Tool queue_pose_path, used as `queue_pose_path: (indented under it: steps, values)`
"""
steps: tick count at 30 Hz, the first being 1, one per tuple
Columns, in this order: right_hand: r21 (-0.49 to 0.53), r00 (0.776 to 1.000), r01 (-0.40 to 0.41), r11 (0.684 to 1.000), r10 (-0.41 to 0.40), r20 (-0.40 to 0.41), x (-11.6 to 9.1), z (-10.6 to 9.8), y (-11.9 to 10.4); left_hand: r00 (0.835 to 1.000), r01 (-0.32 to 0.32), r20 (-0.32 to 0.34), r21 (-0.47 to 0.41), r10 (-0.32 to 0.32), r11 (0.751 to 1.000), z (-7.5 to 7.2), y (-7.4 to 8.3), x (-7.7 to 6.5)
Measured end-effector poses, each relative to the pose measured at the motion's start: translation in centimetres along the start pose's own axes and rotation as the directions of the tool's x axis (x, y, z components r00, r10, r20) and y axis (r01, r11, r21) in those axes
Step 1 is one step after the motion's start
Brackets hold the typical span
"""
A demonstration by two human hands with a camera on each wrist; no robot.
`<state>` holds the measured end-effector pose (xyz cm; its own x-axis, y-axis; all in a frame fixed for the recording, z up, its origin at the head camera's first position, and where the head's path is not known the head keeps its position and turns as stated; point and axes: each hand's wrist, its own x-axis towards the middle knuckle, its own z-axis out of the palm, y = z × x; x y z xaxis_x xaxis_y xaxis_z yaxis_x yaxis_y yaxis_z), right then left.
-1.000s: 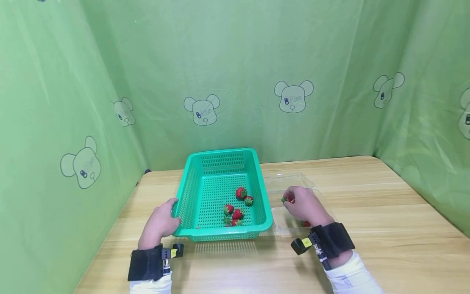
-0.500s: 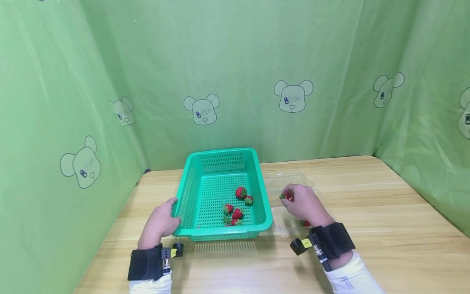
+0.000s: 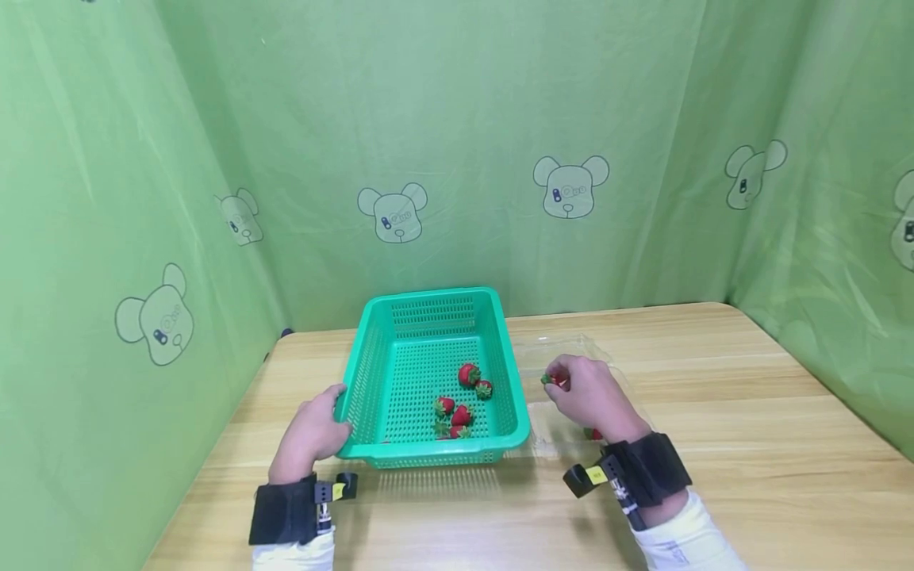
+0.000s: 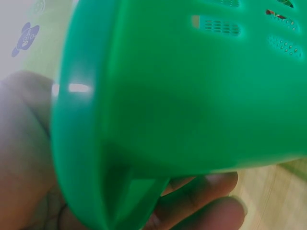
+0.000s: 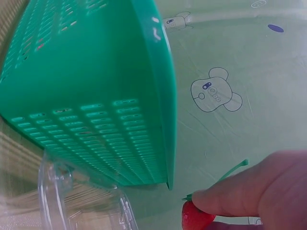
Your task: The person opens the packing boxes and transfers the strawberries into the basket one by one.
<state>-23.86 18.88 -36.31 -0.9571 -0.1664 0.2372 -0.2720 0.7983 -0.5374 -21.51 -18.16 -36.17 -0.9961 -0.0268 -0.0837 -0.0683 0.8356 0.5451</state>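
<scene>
At the left side of a green plastic basket (image 3: 510,373), my left hand (image 3: 312,427) grips the rim near the front corner. The left wrist view shows its fingers (image 4: 201,196) curled beneath that rim (image 4: 79,124). Several red strawberries (image 3: 462,415) with green leaves lie inside, mostly toward the front right. My right hand (image 3: 594,394) pinches a strawberry (image 5: 195,218) between thumb and fingers, its green stem sticking up in the right wrist view. This hand is over a clear plastic box (image 3: 546,428), partly hiding it. Another strawberry (image 3: 593,434) shows in the box below the wrist.
The basket and the plastic box stand side by side on a light wooden table (image 3: 750,412). Green curtains (image 3: 471,143) printed with bear heads hang behind and at both sides. Each wrist wears a black strap (image 3: 646,469) with a small camera.
My right hand has shifted slightly up and left with the pinched strawberry. The left hand and the basket have stayed put.
</scene>
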Motion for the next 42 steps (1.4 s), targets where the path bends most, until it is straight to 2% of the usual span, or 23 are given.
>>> queue_pose_path:
  steps: [20,32,42]
  values:
    - [0.047,0.998,0.046,0.998,-0.044,-0.033,-0.4,0.5,-1.4,1.000,0.004,0.005,-0.006,-0.004,1.000,-0.1,0.2,-0.1]
    - [0.079,0.980,0.182,0.980,-0.174,-0.101,-0.4,1.0,-2.6,1.000,-0.001,0.000,-0.011,0.001,1.000,-0.2,0.3,-0.1]
    - [0.096,0.967,0.244,0.965,-0.236,-0.092,-0.3,2.2,-3.1,1.000,0.002,0.005,-0.015,-0.002,1.000,-0.2,0.3,-0.2]
